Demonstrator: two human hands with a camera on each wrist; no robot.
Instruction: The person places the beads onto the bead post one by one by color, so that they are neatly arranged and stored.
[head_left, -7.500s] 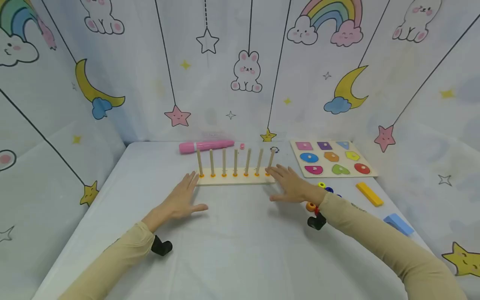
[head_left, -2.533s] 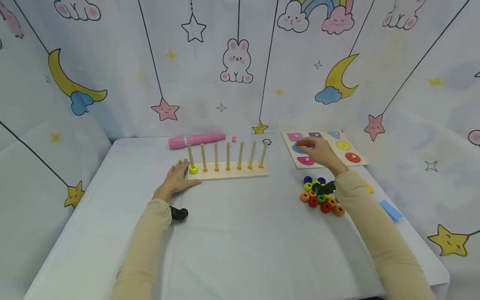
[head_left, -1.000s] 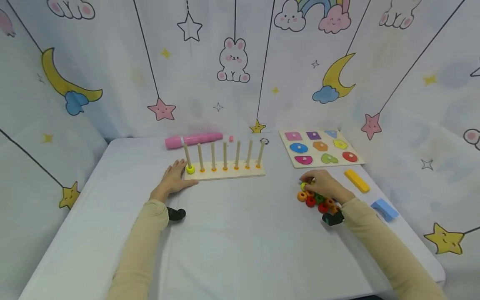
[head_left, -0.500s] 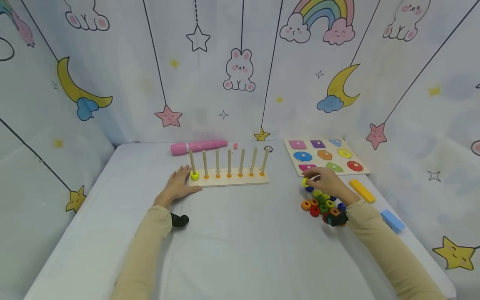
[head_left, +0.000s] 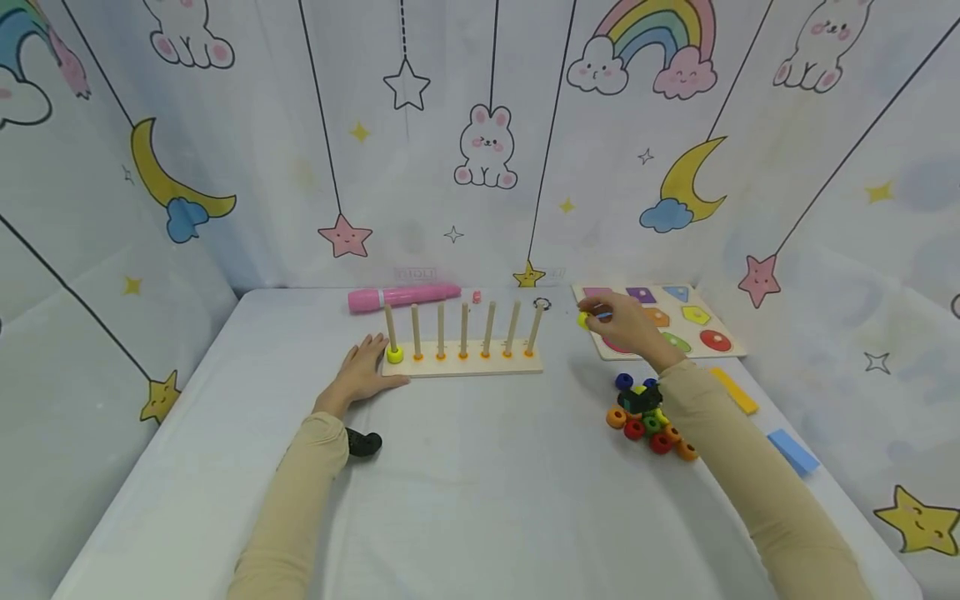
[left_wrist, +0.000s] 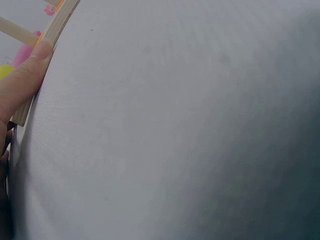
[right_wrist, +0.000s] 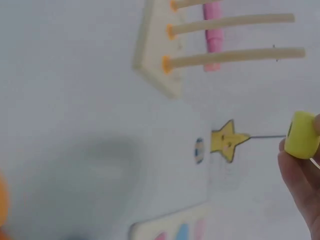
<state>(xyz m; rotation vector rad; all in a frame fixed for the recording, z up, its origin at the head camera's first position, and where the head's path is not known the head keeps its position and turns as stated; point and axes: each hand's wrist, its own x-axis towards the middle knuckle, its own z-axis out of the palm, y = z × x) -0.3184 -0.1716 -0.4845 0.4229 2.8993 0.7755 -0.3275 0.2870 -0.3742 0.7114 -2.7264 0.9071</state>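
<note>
A pale wooden peg board (head_left: 465,367) with a row of several upright pegs stands on the table. One yellow bead (head_left: 394,355) sits at the bottom of its leftmost peg. My left hand (head_left: 362,373) rests at the board's left end, fingers extended along that end. In the left wrist view its thumb (left_wrist: 25,77) lies against the board's front edge. My right hand (head_left: 626,325), raised right of the pegs, pinches another yellow bead (right_wrist: 302,135) between thumb and fingers. Below the right forearm lies a pile of loose beads (head_left: 652,425) in orange, red, green, yellow and blue, partly covered by the wrist camera.
A shape puzzle board (head_left: 720,321) lies at the back right, partly behind the right hand. A yellow block (head_left: 737,392) and a blue block (head_left: 793,452) lie near the right edge. Behind the pegs are a pink marker-shaped object (head_left: 405,296) and a small pink piece (head_left: 477,297).
My right hand took a yellow bead from the pile and has lifted it up and leftward. A yellow bead appeared on the leftmost peg since the oldest frame. The left hand stays at the board.
</note>
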